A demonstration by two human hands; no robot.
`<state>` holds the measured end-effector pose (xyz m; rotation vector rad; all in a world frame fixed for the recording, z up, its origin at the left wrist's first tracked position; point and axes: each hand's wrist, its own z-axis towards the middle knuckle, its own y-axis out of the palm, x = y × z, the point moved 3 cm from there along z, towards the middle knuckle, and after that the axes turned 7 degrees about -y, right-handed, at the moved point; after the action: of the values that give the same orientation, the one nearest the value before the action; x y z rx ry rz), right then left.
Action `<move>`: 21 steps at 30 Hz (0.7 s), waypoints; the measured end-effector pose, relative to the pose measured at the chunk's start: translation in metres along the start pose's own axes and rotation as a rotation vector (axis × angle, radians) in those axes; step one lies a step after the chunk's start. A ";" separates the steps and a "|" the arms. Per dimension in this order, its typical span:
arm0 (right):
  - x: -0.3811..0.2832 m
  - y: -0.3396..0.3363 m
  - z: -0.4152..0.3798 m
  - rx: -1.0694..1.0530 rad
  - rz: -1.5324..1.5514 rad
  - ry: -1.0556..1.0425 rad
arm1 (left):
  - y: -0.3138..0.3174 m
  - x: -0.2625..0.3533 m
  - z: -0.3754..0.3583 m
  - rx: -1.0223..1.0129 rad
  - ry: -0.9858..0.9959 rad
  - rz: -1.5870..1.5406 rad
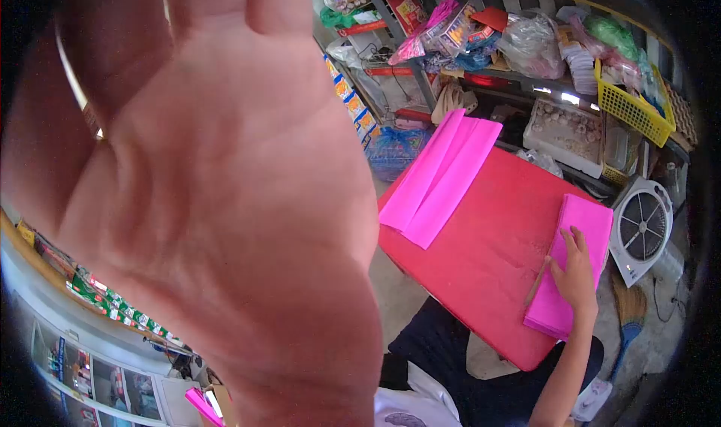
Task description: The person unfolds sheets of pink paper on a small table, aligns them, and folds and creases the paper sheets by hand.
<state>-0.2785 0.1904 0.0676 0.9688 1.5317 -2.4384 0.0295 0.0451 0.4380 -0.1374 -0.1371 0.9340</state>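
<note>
My left hand (225, 172) is raised very close to the camera and fills much of the left side, palm toward me. Its fingers stretch up past the frame edge with gaps between them, and nothing shows in the palm. My right hand (574, 277) rests on a stack of folded bright pink paper sheets (552, 307) at the right side of the red table (488, 254). Its thumb and fingers are apart on top of the stack. More pink sheets (443, 175), long and overlapping, lie at the table's far left edge.
Behind the table, a shelf bears plastic bags (533, 44), a yellow basket (638, 104) and a white foam tray (563, 134). A white fan (644, 228) and a broom (629, 310) stand at the right. A glass display case (98, 374) is at lower left.
</note>
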 end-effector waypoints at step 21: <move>0.002 0.000 0.001 -0.054 0.015 0.000 | 0.008 -0.013 -0.024 0.042 -0.012 -0.026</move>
<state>-0.2808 0.1901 0.0670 0.9667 1.5758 -2.3741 0.0199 0.0385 0.4118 -0.0910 -0.1303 0.9115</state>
